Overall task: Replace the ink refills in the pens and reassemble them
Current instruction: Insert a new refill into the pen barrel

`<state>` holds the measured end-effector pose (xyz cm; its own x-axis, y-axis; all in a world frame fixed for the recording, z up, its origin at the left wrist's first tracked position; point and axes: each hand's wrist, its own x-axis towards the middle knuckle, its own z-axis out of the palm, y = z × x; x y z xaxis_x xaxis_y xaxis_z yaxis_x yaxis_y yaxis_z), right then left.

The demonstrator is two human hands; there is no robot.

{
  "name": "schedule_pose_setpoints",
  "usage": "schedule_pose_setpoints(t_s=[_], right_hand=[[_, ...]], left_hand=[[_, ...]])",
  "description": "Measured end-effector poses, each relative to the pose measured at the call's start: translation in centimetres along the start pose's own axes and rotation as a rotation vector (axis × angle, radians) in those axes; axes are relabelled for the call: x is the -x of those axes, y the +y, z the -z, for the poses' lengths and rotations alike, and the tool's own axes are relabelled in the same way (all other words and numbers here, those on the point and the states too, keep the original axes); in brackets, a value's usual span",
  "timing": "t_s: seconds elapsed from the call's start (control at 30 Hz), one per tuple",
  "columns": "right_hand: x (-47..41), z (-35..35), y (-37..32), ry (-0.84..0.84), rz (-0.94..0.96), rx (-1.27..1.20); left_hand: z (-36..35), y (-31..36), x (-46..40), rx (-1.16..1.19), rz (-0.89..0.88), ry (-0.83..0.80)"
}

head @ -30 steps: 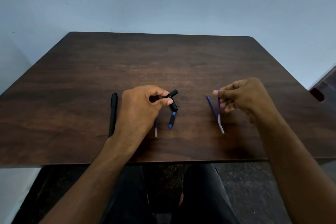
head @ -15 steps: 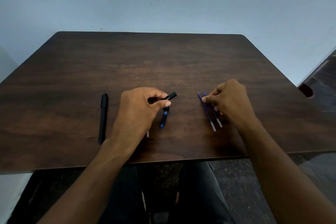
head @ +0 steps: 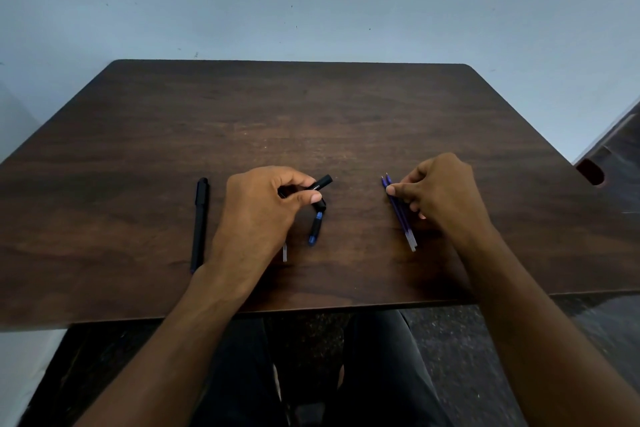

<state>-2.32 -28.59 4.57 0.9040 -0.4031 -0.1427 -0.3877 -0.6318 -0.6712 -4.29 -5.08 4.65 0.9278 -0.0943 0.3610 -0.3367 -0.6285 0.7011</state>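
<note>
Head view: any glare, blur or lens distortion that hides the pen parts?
Head view: wide-angle bowing curves the table edges; soft, even light, no glare; the left hand shadows the pale refill end beside it; the blue refills under the right hand and the black pen read sharp enough.

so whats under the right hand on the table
Two blue refills lie side by side on the table under the right hand, whose fingertips rest on them. Their tips and pale back ends stick out; whether the fingers pinch them cannot be seen.
</note>
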Motion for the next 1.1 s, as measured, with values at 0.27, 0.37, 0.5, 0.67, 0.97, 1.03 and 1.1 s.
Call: schedule_pose_setpoints(t_s=[0.27,0.37,0.5,0.67,0.97,1.03,1.1], right_hand=[[0.4,0.5,-0.4,-0.041,-0.036,-0.026],[0.4,0.8,-0.9,-0.085,-0.051,-0.058],[0.6,0.8,-1.1,-0.092,-0.040,0.007],[0.9,0.8,-0.9,-0.035,0.027,0.070],[0.3,0.6,-1.4,0.050,-0.006,0.269],[0.6,0.6,-1.6,0.101,0.040,0.292],[1.1,0.3,-2.1,0.116,0.107,0.285]], left_hand=[[0.8,-1.2,-0.5,-0.007,-0.003,0.032],[1.4,-1.9,-0.7,-0.023,0.020,0.034],[2.1,-2.5,-0.6,-0.015,0.034,0.057],[2.7,-2.8,-0.4,0.001,0.042,0.085],[3.4,-3.3,-0.4,0.028,0.059,0.108],[3.6,-3.4,-0.4,0.026,0.064,0.113],[3.7,-3.5,-0.5,0.026,0.064,0.118]])
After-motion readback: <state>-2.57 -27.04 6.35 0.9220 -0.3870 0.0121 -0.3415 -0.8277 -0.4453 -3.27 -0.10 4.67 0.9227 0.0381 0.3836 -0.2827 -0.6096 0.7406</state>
